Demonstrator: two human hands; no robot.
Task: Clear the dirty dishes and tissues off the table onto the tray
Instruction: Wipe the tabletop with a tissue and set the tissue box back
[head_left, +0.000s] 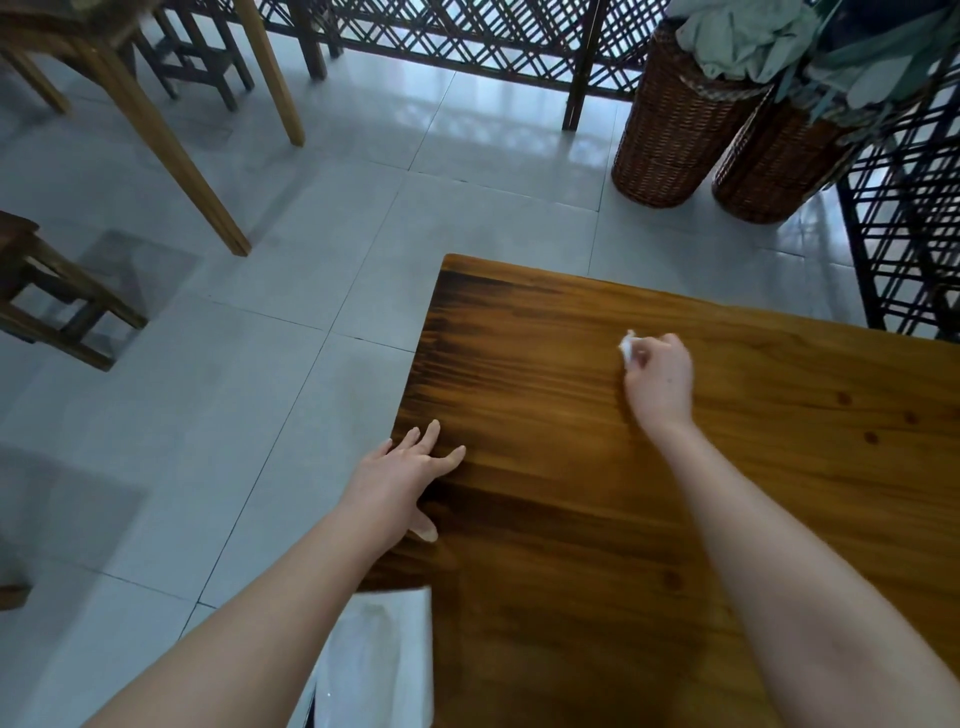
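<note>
Right forearm (779, 571), grip (662, 382) tight round tissue (627, 347)

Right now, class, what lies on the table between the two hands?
Only bare wooden table shows between the left hand, flat at the edge, and the right hand pinching a tissue, in the head view.
</note>
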